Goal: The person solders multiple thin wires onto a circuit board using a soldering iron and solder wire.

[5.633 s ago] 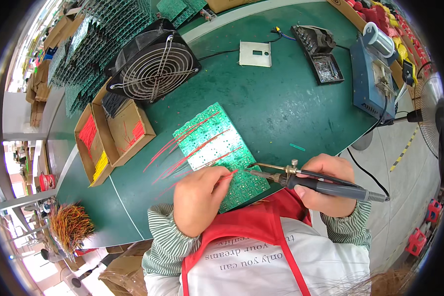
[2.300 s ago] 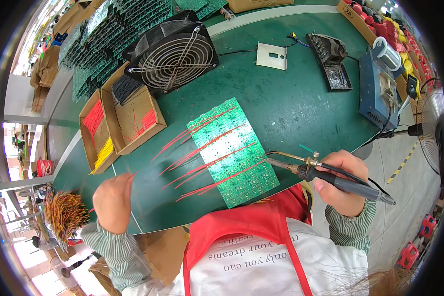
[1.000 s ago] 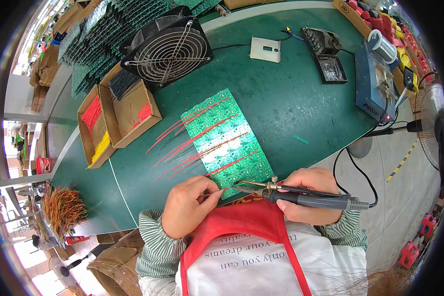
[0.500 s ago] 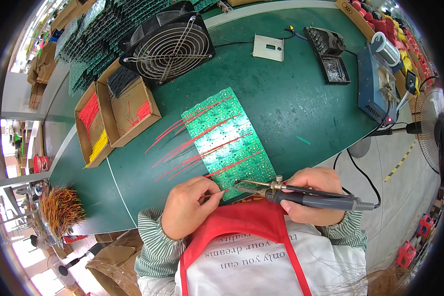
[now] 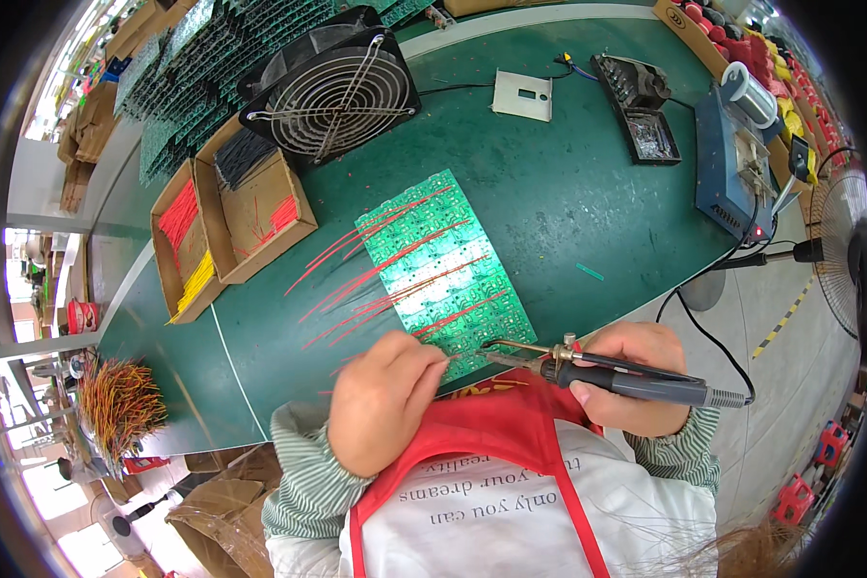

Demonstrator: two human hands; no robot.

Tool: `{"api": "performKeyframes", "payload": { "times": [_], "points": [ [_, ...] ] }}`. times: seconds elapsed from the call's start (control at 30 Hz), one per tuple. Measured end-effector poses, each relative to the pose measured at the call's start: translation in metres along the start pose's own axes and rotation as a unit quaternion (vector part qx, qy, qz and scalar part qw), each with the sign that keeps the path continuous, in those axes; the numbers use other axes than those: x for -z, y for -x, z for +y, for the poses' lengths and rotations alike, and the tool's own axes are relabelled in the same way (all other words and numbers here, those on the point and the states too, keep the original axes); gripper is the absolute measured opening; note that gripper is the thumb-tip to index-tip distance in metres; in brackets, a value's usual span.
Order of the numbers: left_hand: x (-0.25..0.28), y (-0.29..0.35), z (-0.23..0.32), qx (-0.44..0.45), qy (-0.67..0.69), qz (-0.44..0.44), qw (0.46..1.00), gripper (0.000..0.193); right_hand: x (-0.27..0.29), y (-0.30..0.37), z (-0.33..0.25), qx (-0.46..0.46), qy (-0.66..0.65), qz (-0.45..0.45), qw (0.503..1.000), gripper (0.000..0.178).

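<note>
A green circuit board panel (image 5: 464, 252) lies slanted on the bench, with several red wires (image 5: 424, 247) across it, their loose ends trailing off to the left. My left hand (image 5: 380, 400) is closed in a pinch at the panel's near left corner; a bit of thin red wire (image 5: 452, 357) shows at its fingertips. In my right hand (image 5: 653, 344) is a soldering iron (image 5: 636, 383) with a dark grey handle and a thin metal feed tube (image 5: 522, 344) along it. The iron's tip points left, over the panel's near end, close to the left fingertips. Whether it touches is too small to tell.
Cardboard trays (image 5: 260, 252) of red, yellow and black wires stand left, behind them a black fan (image 5: 332, 96) and stacked boards (image 5: 197, 91). A blue soldering station (image 5: 727, 183) with a solder spool (image 5: 749, 94) sits right. The iron's black cable (image 5: 718, 337) hangs past the bench edge.
My left hand has moved slightly right and turned, its pinch now farther in over the panel. The soldering iron has shifted a little right with my right hand.
</note>
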State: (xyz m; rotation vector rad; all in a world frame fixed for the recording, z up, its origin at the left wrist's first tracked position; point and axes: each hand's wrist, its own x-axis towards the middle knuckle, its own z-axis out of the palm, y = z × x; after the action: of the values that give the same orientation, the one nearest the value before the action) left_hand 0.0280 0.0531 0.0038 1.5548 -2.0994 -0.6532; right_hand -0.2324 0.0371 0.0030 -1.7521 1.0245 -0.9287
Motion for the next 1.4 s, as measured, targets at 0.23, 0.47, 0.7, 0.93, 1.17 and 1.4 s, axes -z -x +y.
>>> {"api": "performKeyframes", "payload": {
  "times": [0.23,0.47,0.7,0.93,1.17,1.4],
  "points": [
    [-0.015,-0.007,-0.007,0.043,0.079,-0.074,0.993,0.008,0.001,0.001,0.002,-0.006,-0.003,0.009,1.000,0.016],
    [-0.015,-0.009,-0.009,0.044,0.090,-0.083,0.991,0.008,0.000,-0.003,0.005,-0.011,-0.003,-0.006,1.000,0.016],
    [-0.013,-0.010,-0.007,0.059,0.079,-0.099,0.990,0.008,0.003,-0.003,0.004,-0.009,-0.017,0.011,1.000,0.015],
    [0.023,-0.002,-0.018,-0.001,-0.013,-0.031,0.999,0.007,0.009,0.000,0.004,0.002,-0.002,0.031,1.000,0.016],
    [0.025,-0.010,0.005,-0.036,-0.135,0.063,0.988,0.008,0.015,0.009,0.007,-0.012,0.021,0.029,0.999,0.018],
    [-0.030,-0.022,0.009,-0.017,0.054,-0.054,0.997,0.008,0.019,0.013,0.007,-0.005,0.020,0.044,0.999,0.019]
  ]
}}
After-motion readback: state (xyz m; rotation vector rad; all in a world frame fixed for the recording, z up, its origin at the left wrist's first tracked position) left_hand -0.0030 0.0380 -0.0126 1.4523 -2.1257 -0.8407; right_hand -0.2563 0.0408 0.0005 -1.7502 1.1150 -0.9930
